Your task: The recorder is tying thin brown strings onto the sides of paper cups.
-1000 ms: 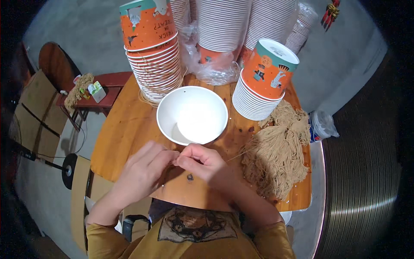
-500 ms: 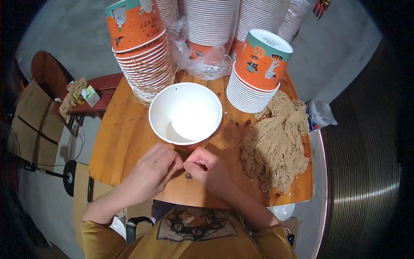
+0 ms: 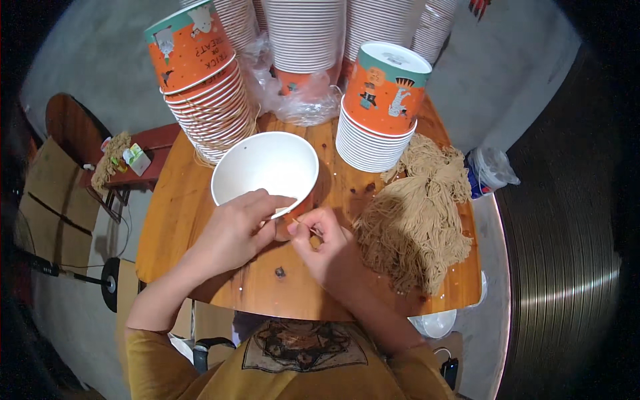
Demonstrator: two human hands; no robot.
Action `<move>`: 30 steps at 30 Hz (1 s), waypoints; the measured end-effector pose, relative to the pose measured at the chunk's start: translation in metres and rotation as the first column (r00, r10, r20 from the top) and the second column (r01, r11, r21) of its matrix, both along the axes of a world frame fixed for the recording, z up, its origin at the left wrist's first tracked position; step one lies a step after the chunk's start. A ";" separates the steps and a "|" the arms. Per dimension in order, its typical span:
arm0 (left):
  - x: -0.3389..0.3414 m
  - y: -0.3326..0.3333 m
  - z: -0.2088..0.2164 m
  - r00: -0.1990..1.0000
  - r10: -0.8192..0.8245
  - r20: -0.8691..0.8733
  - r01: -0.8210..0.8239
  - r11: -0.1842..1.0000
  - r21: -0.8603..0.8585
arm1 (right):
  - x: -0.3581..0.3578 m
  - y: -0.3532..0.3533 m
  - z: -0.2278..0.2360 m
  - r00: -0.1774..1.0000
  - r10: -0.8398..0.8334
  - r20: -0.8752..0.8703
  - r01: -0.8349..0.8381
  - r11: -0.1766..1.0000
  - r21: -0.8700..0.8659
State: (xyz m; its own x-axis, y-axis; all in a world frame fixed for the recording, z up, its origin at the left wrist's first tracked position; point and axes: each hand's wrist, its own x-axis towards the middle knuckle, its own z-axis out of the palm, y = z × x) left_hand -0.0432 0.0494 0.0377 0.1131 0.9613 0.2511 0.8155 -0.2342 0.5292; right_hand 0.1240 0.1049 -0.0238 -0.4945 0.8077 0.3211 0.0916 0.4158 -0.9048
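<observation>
Bent over a varnished wooden table (image 3: pixel 313 300), I am gripping the near rim of a round, white-lined paper bucket (image 3: pixel 263 160) with my left hand (image 3: pixel 233 227), fingers reaching inside and thumb staying outside. My right hand (image 3: pixel 327 250), just beside that rim, is closing thumb and forefinger on a thin tan strand (image 3: pixel 295 221); whether the strand is touching the bucket, I cannot tell from here. The bucket is standing in front of me, its opening facing up and a patch of orange outer wall showing below the rim. A loose heap of tan cord (image 3: pixel 413 220) is lying to the right. Behind it, a stack of upturned orange-and-green paper buckets (image 3: pixel 390 90) is rising; at far left, another stack (image 3: pixel 213 120) is leaning, tan cords draping its white rims. Crumpled clear plastic (image 3: pixel 310 107) is lying between the two, before taller nested stacks (image 3: pixel 307 33).
</observation>
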 end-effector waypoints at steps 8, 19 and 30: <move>0.007 0.001 0.007 0.995 0.039 0.094 -0.029 0.995 -0.097 | -0.009 0.007 -0.009 0.970 -0.056 -0.239 0.089 0.987 0.132; 0.010 0.004 0.002 0.997 0.000 0.079 0.004 0.999 -0.051 | -0.008 0.007 -0.011 0.983 -0.069 -0.173 0.091 0.989 0.120; 0.001 0.026 -0.008 0.972 -0.153 0.181 0.180 0.973 -0.146 | -0.005 0.013 -0.025 0.964 -0.205 -0.169 0.230 0.962 0.147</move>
